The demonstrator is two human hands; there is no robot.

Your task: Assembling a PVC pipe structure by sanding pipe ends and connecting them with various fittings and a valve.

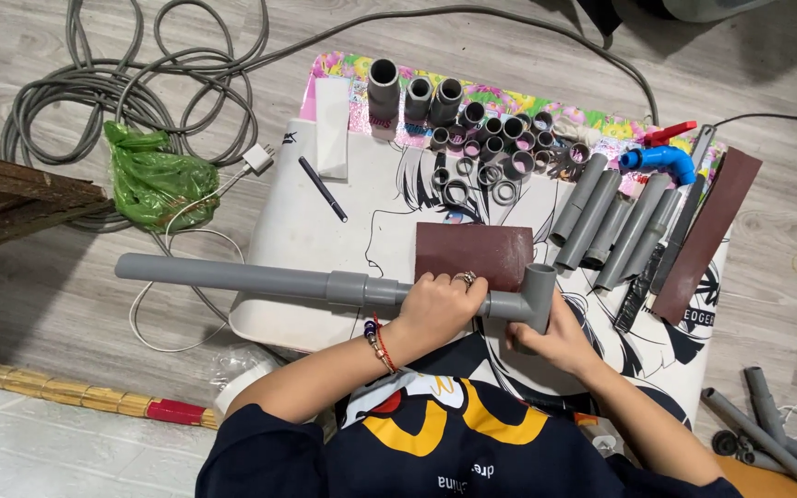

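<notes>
Long grey pipe assembly (232, 275), horizontal, coupling midway, elbow fitting (539, 293) at right end

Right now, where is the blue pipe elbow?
In the head view, the blue pipe elbow lies at the board's far right, beside the red-handled tool and above the grey pipe lengths.

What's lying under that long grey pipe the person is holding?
Under the pipe lie a white board and a brown sheet. The left hand covers the sheet's lower edge.

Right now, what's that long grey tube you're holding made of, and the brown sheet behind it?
The long grey tube looks like plastic pipe: smooth, matte, even grey, with moulded joints. The brown sheet is probably sandpaper: thin, flat, dull reddish-brown. My left hand grips the tube; my right hand is at its elbow end.
</notes>
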